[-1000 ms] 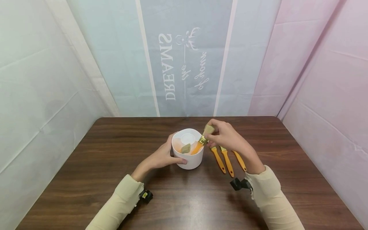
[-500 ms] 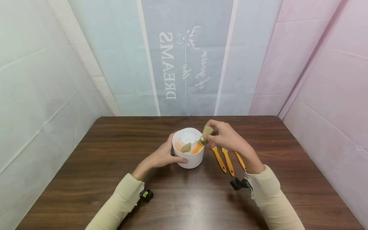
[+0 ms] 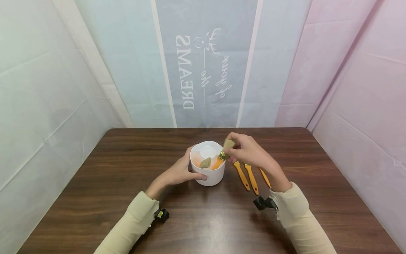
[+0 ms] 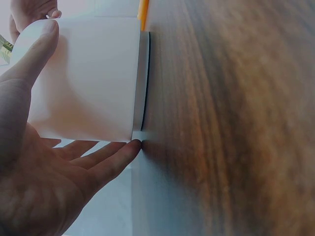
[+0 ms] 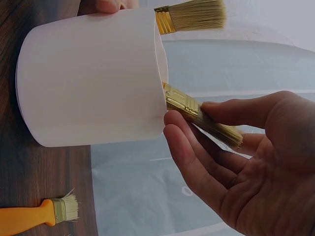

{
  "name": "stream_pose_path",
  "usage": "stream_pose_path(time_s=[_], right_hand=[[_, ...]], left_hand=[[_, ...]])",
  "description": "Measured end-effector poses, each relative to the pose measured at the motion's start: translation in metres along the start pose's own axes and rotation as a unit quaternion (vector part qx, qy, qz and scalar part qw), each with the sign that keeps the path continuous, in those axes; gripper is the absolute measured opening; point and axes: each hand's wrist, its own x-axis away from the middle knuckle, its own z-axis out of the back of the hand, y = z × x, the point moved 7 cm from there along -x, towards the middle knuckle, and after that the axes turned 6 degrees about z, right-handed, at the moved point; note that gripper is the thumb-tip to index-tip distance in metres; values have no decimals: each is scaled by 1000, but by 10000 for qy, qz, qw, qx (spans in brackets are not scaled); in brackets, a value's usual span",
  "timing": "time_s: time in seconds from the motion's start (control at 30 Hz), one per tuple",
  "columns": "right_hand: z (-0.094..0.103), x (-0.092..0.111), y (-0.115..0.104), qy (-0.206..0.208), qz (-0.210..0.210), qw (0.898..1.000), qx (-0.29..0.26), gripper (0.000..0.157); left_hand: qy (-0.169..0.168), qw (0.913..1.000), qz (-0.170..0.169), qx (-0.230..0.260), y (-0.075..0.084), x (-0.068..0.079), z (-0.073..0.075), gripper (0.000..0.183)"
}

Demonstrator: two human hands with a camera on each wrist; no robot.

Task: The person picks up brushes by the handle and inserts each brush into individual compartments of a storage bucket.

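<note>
A white round container [image 3: 213, 179] stands on the wooden table. My left hand [image 3: 180, 172] holds its left side, thumb across the front and fingers behind and under its edge in the left wrist view. My right hand [image 3: 250, 151] pinches a paintbrush [image 5: 179, 102] around its metal band and bristles. That brush leans at the container's right rim, its orange handle [image 3: 217, 163] down inside and its bristles up. Another paintbrush [image 3: 205, 163] is inside the container with its bristles upward. The lower ends of both handles are hidden by the container's wall.
Several orange-handled paintbrushes lie on the table right of the container, among them one brush [image 3: 242, 178], a second [image 3: 252, 181] and a third [image 3: 264, 177] partly under the right forearm. A printed cloth [image 3: 206, 70] hangs behind the table [image 3: 203, 222].
Both hands, the container and the brush stay nearly in place. Only a slight shift of the whole head view shows.
</note>
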Motion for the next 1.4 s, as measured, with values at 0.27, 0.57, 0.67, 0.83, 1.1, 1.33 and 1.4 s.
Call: stream_pose_path(time_s=[0.27,0.57,0.67,0.83,1.1,1.33,1.4], right_hand=[[-1,0,0,12,0,10000,-25,11],[-1,-1,1,7,-43,9999,93,12],[-2,-1,2,20,-96,9999,90,12],[0,0,2,25,-142,9998,110,18],[9,3,3,261,-254,9992,182,36],[21,2,4,592,-178,9980,-91,45],[26,3,5,662,-187,9975,-164,47]], left_hand=[[12,10000,-2,10,-1,-1,-1,118],[-4,10000,-1,-9,0,0,-1,119],[-10,10000,-4,7,0,-1,-1,119],[-4,10000,-12,40,0,-1,-1,120],[-7,9999,-70,105,2,1,-2,118],[56,9999,-79,48,2,1,0,118],[65,9999,-88,24,2,0,0,118]])
